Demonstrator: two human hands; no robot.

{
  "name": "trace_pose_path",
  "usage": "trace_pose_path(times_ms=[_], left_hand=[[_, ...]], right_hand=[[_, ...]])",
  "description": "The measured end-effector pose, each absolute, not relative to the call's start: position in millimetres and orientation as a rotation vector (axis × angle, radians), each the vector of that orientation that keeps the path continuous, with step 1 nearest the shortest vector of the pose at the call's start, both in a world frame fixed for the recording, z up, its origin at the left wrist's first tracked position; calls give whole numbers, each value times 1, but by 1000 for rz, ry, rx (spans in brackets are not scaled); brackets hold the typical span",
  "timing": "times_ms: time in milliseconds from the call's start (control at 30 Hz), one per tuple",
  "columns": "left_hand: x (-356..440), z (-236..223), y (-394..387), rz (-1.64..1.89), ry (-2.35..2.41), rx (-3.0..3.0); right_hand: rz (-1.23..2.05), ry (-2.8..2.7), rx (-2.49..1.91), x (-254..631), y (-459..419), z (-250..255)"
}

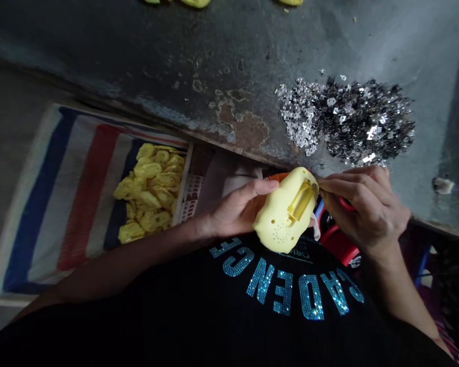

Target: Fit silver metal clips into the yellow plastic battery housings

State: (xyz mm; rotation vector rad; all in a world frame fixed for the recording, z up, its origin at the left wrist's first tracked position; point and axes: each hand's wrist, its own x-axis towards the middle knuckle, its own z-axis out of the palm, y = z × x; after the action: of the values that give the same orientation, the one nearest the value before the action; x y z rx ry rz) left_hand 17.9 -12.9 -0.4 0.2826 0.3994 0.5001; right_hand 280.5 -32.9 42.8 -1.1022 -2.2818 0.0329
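A yellow plastic shell (278, 224) with a rectangular battery slot and a patch of small holes is held tilted in front of my chest. My left hand (241, 205) grips it from the left side, thumb along the edge and the other fingers hidden behind. At the upper end of the slot, the fingertips of my right hand (363, 204) are pinched together, touching the shell. Small metal contacts show at that end; whatever lies between the right fingertips is too small to make out. Just beyond the right hand lies a heap of small shiny metal clips (363, 120).
A worn grey table (156, 56) spans the top, with more yellow pieces (196, 2) at its far edge. To the left, a striped-lined bin (87, 199) holds many yellow shells (153, 188). Red and blue items sit below the table at right. A small whitish lump (442, 185) lies at far right.
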Motion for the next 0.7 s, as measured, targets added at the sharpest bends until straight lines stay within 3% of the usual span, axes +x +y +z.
trace_pose_path(times_ms=[700], left_hand=[[16,-2,-16,536,395,316]], right_hand=[[13,-2231,-1098,272,-41,39]])
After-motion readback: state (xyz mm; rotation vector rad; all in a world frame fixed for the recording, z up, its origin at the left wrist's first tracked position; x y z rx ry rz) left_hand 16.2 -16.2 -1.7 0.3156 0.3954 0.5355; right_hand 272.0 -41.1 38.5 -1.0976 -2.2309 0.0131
